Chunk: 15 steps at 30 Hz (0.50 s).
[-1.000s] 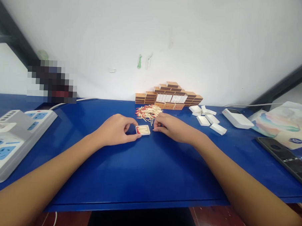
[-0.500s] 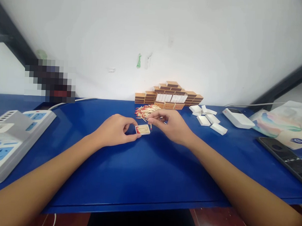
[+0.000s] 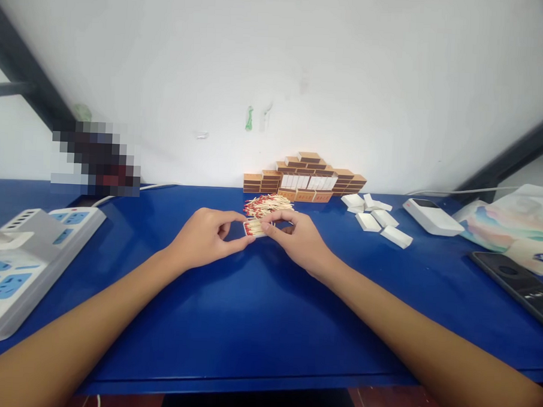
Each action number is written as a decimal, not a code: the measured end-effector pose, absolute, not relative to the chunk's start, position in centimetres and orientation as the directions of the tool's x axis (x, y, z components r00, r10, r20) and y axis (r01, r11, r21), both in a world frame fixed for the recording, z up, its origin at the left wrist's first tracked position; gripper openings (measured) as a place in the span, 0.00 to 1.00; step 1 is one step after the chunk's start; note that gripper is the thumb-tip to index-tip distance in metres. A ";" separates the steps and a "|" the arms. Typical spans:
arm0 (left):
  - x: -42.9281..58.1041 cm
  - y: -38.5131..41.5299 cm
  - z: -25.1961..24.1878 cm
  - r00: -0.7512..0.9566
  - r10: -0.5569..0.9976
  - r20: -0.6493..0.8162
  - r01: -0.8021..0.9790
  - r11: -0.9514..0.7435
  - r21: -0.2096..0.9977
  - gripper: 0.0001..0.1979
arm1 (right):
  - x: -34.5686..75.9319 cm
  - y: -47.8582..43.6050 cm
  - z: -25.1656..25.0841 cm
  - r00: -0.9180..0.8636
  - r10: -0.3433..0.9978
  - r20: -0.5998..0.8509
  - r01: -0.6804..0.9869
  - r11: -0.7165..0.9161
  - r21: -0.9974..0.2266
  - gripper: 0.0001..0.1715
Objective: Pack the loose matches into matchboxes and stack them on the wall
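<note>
A small white matchbox tray [image 3: 253,227] with red-tipped matches in it sits on the blue table [image 3: 258,311]. My left hand [image 3: 204,239] pinches the tray's left end between thumb and forefinger. My right hand [image 3: 297,237] is closed at the tray's right end, thumb and forefinger pressing on the matches there. Just behind the tray lies a loose heap of matches [image 3: 266,204].
Stacked brown matchboxes [image 3: 305,176] stand against the white wall. Several white empty trays [image 3: 379,217] lie to the right, then a white device [image 3: 430,216], a plastic bag [image 3: 513,223] and a dark phone [image 3: 517,286]. White power strips [image 3: 21,252] sit at the left.
My right hand lifted from the table, took matches from the heap and came down onto the right end of the tray. My left hand kept its hold on the tray.
</note>
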<state>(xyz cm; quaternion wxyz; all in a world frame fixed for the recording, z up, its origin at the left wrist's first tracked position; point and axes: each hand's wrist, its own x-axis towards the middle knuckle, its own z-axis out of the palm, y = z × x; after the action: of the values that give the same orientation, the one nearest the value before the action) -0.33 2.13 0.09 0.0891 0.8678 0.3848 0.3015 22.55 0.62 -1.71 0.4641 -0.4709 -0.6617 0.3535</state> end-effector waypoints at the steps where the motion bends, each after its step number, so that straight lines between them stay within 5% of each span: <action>1: -0.3 2.1 0.0 0.525 0.719 0.456 0.613 -0.691 0.384 0.17 | 22.6 0.7 -1.7 -0.131 0.947 0.295 0.312 0.322 -0.894 0.11; 8: -1.3 2.7 1.3 0.474 0.728 0.496 0.641 -0.671 0.372 0.17 | 23.3 1.4 -0.8 0.023 0.926 0.377 0.294 0.354 -0.888 0.12; 15: -1.6 3.2 0.9 0.575 0.759 0.306 0.669 -0.651 0.358 0.18 | 28.8 4.8 -0.1 0.242 0.759 0.605 0.672 0.318 -0.668 0.07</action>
<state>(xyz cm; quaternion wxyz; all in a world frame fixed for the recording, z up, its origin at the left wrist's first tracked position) -1.61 3.19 0.94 0.1020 0.8815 0.4049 0.2205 28.82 4.81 -0.12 0.5308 -0.5826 -0.6142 0.0407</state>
